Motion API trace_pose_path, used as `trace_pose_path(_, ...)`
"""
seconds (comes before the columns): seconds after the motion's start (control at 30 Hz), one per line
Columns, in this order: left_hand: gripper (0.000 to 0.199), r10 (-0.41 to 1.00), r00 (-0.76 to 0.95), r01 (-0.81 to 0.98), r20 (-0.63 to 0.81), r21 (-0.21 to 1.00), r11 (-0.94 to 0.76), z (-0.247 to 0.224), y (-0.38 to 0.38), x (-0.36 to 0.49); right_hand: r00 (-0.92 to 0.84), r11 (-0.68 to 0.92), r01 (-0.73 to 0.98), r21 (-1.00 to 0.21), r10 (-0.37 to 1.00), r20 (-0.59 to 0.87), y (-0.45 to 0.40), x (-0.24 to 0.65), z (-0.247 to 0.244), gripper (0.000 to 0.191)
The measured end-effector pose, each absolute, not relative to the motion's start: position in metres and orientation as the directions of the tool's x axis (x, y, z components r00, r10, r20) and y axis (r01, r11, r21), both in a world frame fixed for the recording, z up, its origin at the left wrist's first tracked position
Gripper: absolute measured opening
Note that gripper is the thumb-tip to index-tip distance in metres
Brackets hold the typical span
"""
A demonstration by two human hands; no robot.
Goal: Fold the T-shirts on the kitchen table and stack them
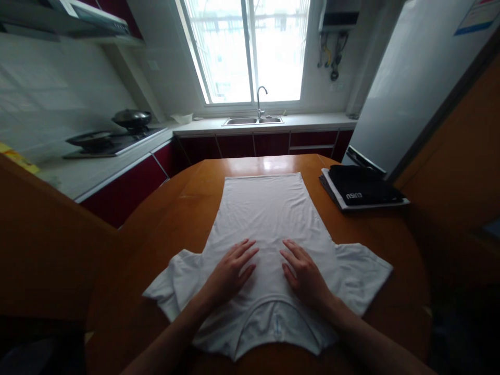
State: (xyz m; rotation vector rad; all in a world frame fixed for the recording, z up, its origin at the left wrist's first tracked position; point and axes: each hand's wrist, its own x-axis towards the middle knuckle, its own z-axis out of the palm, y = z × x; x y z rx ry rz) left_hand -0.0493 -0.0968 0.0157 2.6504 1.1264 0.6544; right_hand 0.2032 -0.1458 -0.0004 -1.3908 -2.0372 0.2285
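A white T-shirt point(269, 208) lies spread flat on the wooden table, its neckline toward me and its hem toward the window. Both short sleeves stretch out to the sides, the left one rumpled. My left hand point(233, 268) rests on the left half of the shirt's chest, fingers extended and slightly apart. On the right half lies my right hand point(302, 271), also with its fingers stretched out. Neither hand grips the cloth. Part of the shirt near the shoulders is hidden under my forearms.
Folded clothes point(365, 187), black on top with white lettering, are stacked at the table's point(167, 219) right. Beyond the table are a sink point(242, 121) under the window and a stove with a pan point(94, 139) and a lidded wok point(132, 117). A refrigerator point(406, 88) stands right.
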Motion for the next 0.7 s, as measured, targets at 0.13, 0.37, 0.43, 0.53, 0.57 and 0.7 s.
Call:
trace_pose_path(0.13, 0.039, 0.724, 0.610, 0.645, 0.323, 0.327, -0.690, 0.0136, -0.0946, -0.0501, -0.226, 0.430, 0.761, -0.486, 0.877, 0.423, -0.1442, 0.2063, -0.0012, 0.040)
trace_pose_path(0.37, 0.038, 0.733, 0.605, 0.670, 0.310, 0.297, -0.680, 0.0119, -0.0928, -0.0494, -0.256, 0.460, 0.742, -0.487, 0.867, 0.428, -0.1472, 0.2058, 0.0033, 0.039)
trace_pose_path(0.43, 0.038, 0.734, 0.608, 0.674, 0.303, 0.290, -0.679, 0.0113, -0.0923, -0.0493, -0.264, 0.463, 0.740, -0.488, 0.867, 0.422, -0.1491, 0.2041, 0.0047, 0.038)
trace_pose_path(0.53, 0.038, 0.727, 0.615, 0.671, 0.306, 0.282, -0.686, 0.0087, -0.0902, -0.0503, -0.269, 0.464, 0.738, -0.491, 0.868, 0.416, -0.1496, 0.2037, 0.0055, 0.038)
trace_pose_path(0.57, 0.038, 0.723, 0.619, 0.669, 0.305, 0.277, -0.690, 0.0076, -0.0893, -0.0508, -0.269, 0.462, 0.738, -0.492, 0.870, 0.414, -0.1491, 0.2043, 0.0055, 0.038)
trace_pose_path(0.7, 0.039, 0.722, 0.629, 0.671, 0.287, 0.268, -0.691, 0.0071, -0.0876, -0.0504, -0.261, 0.442, 0.746, -0.499, 0.882, 0.392, -0.1459, 0.2075, 0.0064, 0.038)
